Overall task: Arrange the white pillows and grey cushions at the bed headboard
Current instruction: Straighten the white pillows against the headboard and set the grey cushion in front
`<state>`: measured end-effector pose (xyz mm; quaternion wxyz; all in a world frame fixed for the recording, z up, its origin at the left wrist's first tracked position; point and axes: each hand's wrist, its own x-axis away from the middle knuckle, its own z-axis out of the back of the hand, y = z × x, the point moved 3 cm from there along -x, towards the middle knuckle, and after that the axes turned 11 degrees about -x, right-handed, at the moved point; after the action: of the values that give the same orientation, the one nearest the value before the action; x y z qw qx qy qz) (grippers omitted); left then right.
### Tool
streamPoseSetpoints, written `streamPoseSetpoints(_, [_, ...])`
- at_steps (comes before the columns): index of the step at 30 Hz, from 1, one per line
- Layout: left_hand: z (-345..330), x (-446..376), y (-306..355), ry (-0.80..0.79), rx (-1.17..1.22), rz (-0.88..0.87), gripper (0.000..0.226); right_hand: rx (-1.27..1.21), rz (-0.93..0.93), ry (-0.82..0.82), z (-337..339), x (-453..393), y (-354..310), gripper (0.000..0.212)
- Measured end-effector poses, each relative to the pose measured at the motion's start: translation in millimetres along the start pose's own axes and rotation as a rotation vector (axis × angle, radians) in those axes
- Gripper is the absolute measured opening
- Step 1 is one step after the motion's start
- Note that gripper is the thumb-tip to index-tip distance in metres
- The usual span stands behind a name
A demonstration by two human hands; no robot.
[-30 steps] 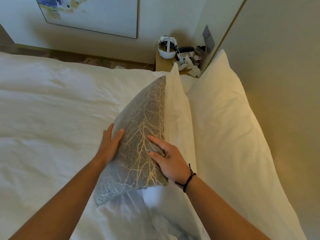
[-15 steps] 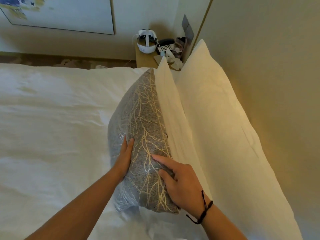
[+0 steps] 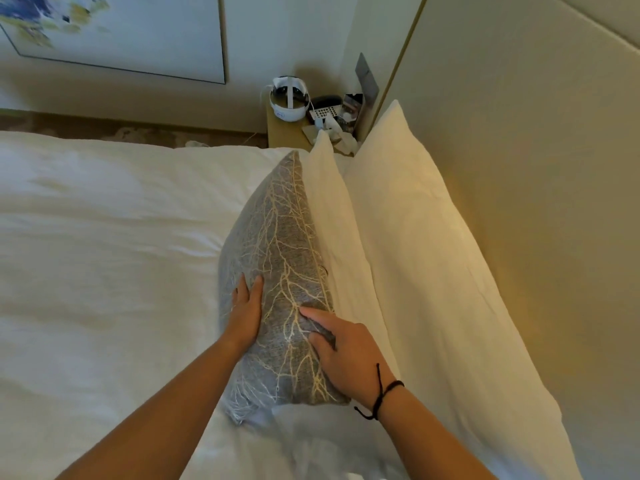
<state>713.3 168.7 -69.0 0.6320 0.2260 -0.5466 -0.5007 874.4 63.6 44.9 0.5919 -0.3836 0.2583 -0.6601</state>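
A grey cushion [image 3: 277, 258] with a pale gold branch pattern stands on edge on the white bed [image 3: 104, 254]. It leans against a white pillow [image 3: 332, 216]. Behind that, a second, larger white pillow [image 3: 426, 258] rests against the padded headboard [image 3: 540, 168] on the right. My left hand [image 3: 246, 313] lies flat on the cushion's left face, fingers together. My right hand [image 3: 346, 351] presses on the cushion's near top edge, fingertips dug into the fabric. A black cord sits on that wrist. Both hands hold the cushion upright.
A wooden bedside table [image 3: 287, 133] stands at the far end of the pillows, carrying a white headset [image 3: 289, 98], a phone [image 3: 323, 107] and crumpled tissues [image 3: 332, 131]. A framed painting [image 3: 114, 32] hangs on the far wall. Carpet shows beyond the bed.
The cushion has been tipped from a slant to nearly upright against the front white pillow. Both hands moved with it; the view has shifted closer and to the right.
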Motion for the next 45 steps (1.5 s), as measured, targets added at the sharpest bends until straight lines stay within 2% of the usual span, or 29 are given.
streamPoseSetpoints(5, [-7, 40, 27, 0.061, -0.2, -0.146, 0.1, -0.039, 0.015, -0.069, 19, 21, -1, 0.048])
streamPoseSetpoints(8, [-17, 64, 46, 0.09, -0.311, -0.192, 0.103, -0.054, -0.017, 0.06, 31, 45, 5, 0.059])
streamPoseSetpoints(11, [-25, 80, 57, 0.097, -0.42, -0.19, 0.112, 0.058, -0.141, 0.223, 42, 78, 28, 0.07])
streamPoseSetpoints(13, [-28, 87, 60, 0.097, -0.463, -0.181, 0.118, 0.174, -0.278, 0.194, 43, 104, 47, 0.087])
streamPoseSetpoints(15, [-28, 92, 60, 0.11, -0.474, -0.176, 0.124, 0.214, -0.39, 0.093, 37, 128, 62, 0.096])
streamPoseSetpoints(16, [-27, 93, 61, 0.115, -0.481, -0.17, 0.126, 0.203, -0.428, 0.061, 33, 138, 68, 0.094])
streamPoseSetpoints(18, [-27, 95, 61, 0.112, -0.512, -0.155, 0.128, 0.179, -0.505, 0.054, 28, 153, 79, 0.072])
streamPoseSetpoints(21, [-29, 100, 60, 0.09, -0.553, -0.151, 0.126, 0.229, -0.575, 0.089, 23, 168, 86, 0.012])
streamPoseSetpoints(23, [-32, 103, 59, 0.084, -0.589, -0.174, 0.123, 0.247, -0.549, 0.108, 22, 176, 87, 0.028])
streamPoseSetpoints(25, [-34, 107, 60, 0.075, -0.619, -0.18, 0.12, 0.243, -0.515, 0.113, 24, 185, 88, 0.035])
streamPoseSetpoints(33, [-42, 112, 64, 0.039, -0.621, -0.177, 0.115, 0.177, -0.433, 0.113, 36, 209, 96, 0.044])
streamPoseSetpoints(38, [-34, 118, 61, 0.023, -0.614, -0.167, 0.116, 0.164, -0.399, 0.117, 38, 210, 100, 0.041])
streamPoseSetpoints(45, [-35, 143, 53, 0.01, -0.556, -0.163, 0.113, 0.114, -0.298, 0.171, 46, 221, 98, 0.048])
